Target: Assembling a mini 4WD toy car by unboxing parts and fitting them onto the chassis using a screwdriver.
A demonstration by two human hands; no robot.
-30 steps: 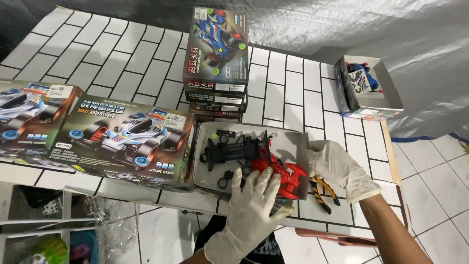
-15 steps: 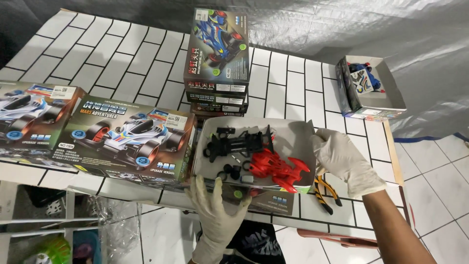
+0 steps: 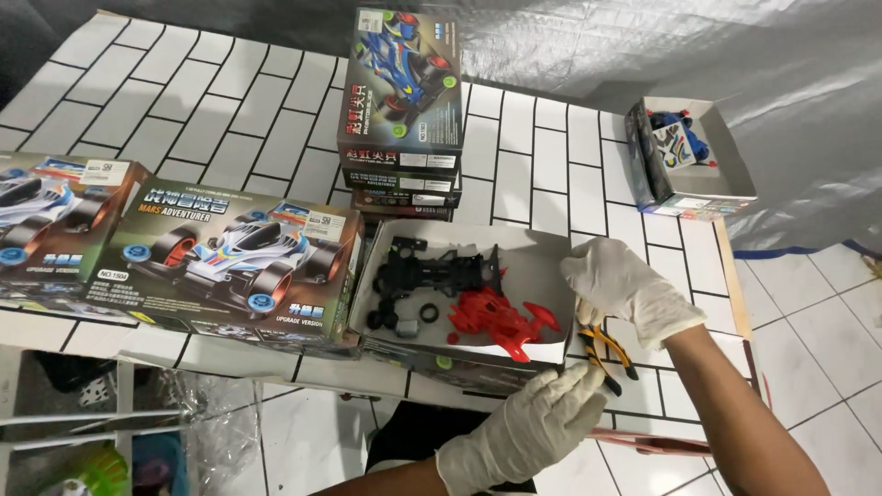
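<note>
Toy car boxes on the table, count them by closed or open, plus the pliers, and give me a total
Closed toy car boxes: 5, two at left and a stack of three
Open boxes: 2
Pliers: 1
Total: 8

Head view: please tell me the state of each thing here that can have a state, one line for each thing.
Open kit box: lid off, loose parts inside.
Red car body: lying loose in the box, unassembled.
Black chassis: lying in the box, apart from the body.
Small box: open, blue car inside.
Stacked boxes: closed.
Pliers: lying on the table.
Left hand: gloved, at the box's near edge.
Right hand: gloved, at the box's right edge.
</note>
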